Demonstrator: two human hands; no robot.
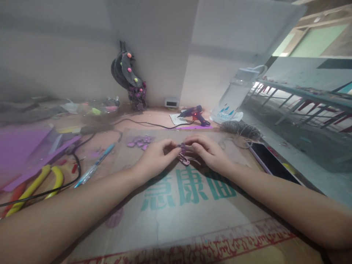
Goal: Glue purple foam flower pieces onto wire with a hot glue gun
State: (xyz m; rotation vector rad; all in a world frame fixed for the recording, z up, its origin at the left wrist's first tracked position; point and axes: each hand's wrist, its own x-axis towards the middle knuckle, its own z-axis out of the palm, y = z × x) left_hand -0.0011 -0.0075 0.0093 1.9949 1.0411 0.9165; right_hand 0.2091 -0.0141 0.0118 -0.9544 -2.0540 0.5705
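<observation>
My left hand (158, 157) and my right hand (210, 152) meet over the middle of the printed cardboard sheet (167, 227). Between their fingertips is a small purple piece (184, 159), looped at its lower end, pinched from both sides. Its exact kind is too small to make out, and the fingers partly cover it. A thin pale cord (195, 160) runs beside it under my right hand. Just beyond my left hand lie several small purple cut-out shapes (140, 142).
Behind stand a hot glue gun (194, 114), a small digital display (172, 103) and a water bottle (233, 95). A grey yarn skein (242, 130) and a phone (271, 161) lie right. Left are a pen (96, 165), yellow-handled pliers (57, 179) and purple sheets (24, 146). A decorated grey crescent (126, 69) leans behind.
</observation>
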